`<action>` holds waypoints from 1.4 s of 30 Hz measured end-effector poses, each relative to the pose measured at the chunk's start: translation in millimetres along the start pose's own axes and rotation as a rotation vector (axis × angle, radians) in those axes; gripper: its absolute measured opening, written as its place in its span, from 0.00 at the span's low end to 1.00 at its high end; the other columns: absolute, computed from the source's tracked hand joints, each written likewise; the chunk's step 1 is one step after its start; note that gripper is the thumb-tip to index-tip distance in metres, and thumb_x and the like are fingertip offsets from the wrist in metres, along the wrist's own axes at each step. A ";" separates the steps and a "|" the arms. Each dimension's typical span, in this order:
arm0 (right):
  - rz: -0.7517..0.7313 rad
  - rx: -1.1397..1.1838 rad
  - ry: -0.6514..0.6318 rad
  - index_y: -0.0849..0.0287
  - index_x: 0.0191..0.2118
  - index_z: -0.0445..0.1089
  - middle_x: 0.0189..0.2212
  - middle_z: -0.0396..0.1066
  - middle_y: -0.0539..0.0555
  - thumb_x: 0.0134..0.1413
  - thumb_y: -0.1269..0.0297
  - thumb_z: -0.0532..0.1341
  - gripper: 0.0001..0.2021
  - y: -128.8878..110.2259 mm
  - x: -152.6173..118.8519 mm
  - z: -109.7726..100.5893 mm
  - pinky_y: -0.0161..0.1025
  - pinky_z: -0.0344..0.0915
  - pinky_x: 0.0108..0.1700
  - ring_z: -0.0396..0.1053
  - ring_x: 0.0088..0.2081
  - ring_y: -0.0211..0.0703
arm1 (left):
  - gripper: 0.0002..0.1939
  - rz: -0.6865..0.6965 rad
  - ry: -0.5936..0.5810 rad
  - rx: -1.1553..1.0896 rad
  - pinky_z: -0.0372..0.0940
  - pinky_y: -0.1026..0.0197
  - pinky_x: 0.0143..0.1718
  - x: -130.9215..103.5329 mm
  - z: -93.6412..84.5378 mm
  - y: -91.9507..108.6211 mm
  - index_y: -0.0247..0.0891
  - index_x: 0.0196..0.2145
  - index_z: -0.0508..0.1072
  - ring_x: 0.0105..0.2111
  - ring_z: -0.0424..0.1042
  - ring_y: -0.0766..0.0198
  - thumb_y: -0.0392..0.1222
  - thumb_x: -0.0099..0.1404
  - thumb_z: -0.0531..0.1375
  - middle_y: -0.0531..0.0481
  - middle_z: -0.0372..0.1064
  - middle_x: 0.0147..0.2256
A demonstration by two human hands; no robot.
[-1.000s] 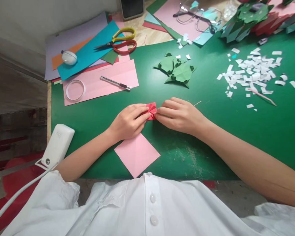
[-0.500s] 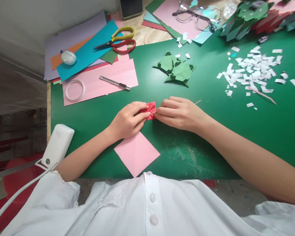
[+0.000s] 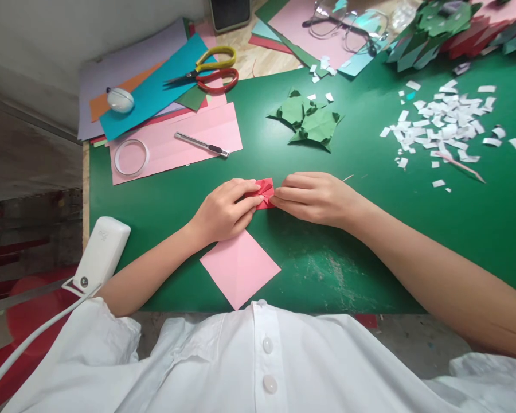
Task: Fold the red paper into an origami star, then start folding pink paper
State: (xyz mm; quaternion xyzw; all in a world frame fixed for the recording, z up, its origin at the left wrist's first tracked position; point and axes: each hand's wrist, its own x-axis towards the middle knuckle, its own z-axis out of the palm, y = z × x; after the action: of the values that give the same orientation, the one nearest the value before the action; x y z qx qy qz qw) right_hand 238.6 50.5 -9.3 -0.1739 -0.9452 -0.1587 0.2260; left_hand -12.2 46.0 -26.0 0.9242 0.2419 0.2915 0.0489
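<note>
A small folded red paper with creased flaps lies on the green tabletop between my hands. My left hand grips its left part, thumb and fingers pressing on the folds. At its right edge, my right hand pinches the paper between thumb and fingertips. The part under the left fingers is hidden. Below my left hand lies a square pink sheet with faint creases, turned cornerwise. Folded green paper pieces sit beyond my hands.
Scissors and a white mouse-shaped object rest on stacked coloured paper. A cutter knife and tape roll lie on pink paper. White scraps cover the right. Glasses are at the back, a white power bank at left.
My right hand has lowered very slightly at the red paper's right edge. My left hand keeps its grip, and the other things stay in place.
</note>
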 end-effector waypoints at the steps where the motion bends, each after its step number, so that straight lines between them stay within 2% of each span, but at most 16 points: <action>1: 0.004 0.004 0.004 0.59 0.33 0.71 0.30 0.71 0.49 0.69 0.72 0.59 0.10 -0.1 0.2 0.2 0.36 0.67 0.37 0.63 0.34 0.37 | 0.08 0.007 0.000 0.003 0.76 0.50 0.52 -0.1 0.0 -0.1 0.35 0.45 0.76 0.52 0.76 0.54 0.33 0.70 0.58 0.41 0.77 0.48; 7: 0.014 0.028 -0.014 0.58 0.34 0.72 0.31 0.71 0.49 0.70 0.72 0.56 0.11 0.6 -1.0 2.3 0.37 0.67 0.38 0.64 0.34 0.37 | 0.16 0.005 -0.021 -0.003 0.74 0.50 0.52 -1.4 0.2 -1.0 0.35 0.54 0.74 0.53 0.75 0.54 0.33 0.71 0.56 0.39 0.76 0.49; 12: 0.069 0.072 0.002 0.58 0.32 0.72 0.30 0.71 0.50 0.70 0.70 0.57 0.13 0.1 -4.7 7.9 0.37 0.68 0.37 0.64 0.33 0.37 | 0.13 0.044 -0.021 0.076 0.76 0.51 0.50 0.3 -1.0 -0.1 0.35 0.51 0.75 0.51 0.76 0.55 0.33 0.71 0.57 0.41 0.77 0.48; 17: 0.158 0.177 -0.040 0.57 0.35 0.74 0.34 0.75 0.51 0.71 0.67 0.56 0.12 1.0 -6.7 11.3 0.37 0.70 0.41 0.65 0.36 0.38 | 0.13 0.071 -0.007 0.132 0.76 0.51 0.49 1.9 -0.5 2.2 0.31 0.50 0.75 0.50 0.76 0.53 0.31 0.69 0.58 0.39 0.77 0.47; 22: 0.161 0.212 -0.063 0.56 0.39 0.75 0.36 0.76 0.52 0.69 0.68 0.56 0.10 0.7 -7.4 8.9 0.39 0.71 0.42 0.66 0.37 0.40 | 0.16 0.002 -0.075 0.101 0.75 0.47 0.51 -2.2 2.0 1.4 0.38 0.54 0.74 0.53 0.75 0.53 0.34 0.72 0.55 0.40 0.76 0.50; 26: 0.150 0.266 -0.053 0.57 0.39 0.75 0.38 0.75 0.54 0.65 0.73 0.54 0.12 1.1 -6.7 6.3 0.40 0.70 0.41 0.64 0.36 0.41 | 0.16 -0.024 -0.097 0.088 0.75 0.46 0.52 -4.4 2.5 0.6 0.39 0.54 0.75 0.53 0.75 0.53 0.35 0.72 0.55 0.41 0.75 0.51; 31: 0.156 0.289 -0.092 0.57 0.37 0.76 0.36 0.74 0.53 0.64 0.74 0.54 0.12 3.8 -6.9 5.8 0.40 0.69 0.39 0.64 0.35 0.40 | 0.15 -0.021 -0.093 0.086 0.75 0.46 0.52 -2.4 1.7 1.4 0.39 0.52 0.75 0.53 0.75 0.53 0.35 0.73 0.54 0.40 0.76 0.50; 36: 0.157 0.290 -0.063 0.56 0.36 0.76 0.32 0.73 0.52 0.65 0.72 0.55 0.12 6.8 -12.4 5.8 0.40 0.67 0.37 0.66 0.36 0.40 | 0.12 0.055 -0.037 0.147 0.77 0.51 0.47 1.0 0.0 1.8 0.34 0.48 0.76 0.49 0.77 0.54 0.34 0.71 0.56 0.41 0.77 0.46; 40: 0.137 0.285 -0.109 0.55 0.37 0.76 0.30 0.73 0.51 0.67 0.70 0.54 0.13 8.2 -15.6 6.5 0.40 0.69 0.40 0.67 0.37 0.40 | 0.12 0.026 -0.067 0.127 0.77 0.49 0.50 -0.1 0.0 0.6 0.38 0.49 0.77 0.52 0.75 0.54 0.35 0.72 0.55 0.42 0.76 0.48; 42: 0.126 0.273 -0.091 0.56 0.38 0.76 0.29 0.72 0.51 0.66 0.70 0.54 0.12 8.5 -16.2 7.4 0.40 0.69 0.40 0.67 0.36 0.40 | 0.13 0.041 -0.056 0.122 0.76 0.49 0.51 -1.4 0.5 -0.1 0.39 0.50 0.76 0.53 0.74 0.54 0.35 0.72 0.56 0.41 0.75 0.49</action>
State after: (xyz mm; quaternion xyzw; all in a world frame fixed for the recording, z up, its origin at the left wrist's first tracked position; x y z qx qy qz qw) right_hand 252.9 56.6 -21.5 -0.2073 -0.9546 -0.0063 0.2140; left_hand -13.0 45.5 -27.1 0.9380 0.2388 0.2511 -0.0065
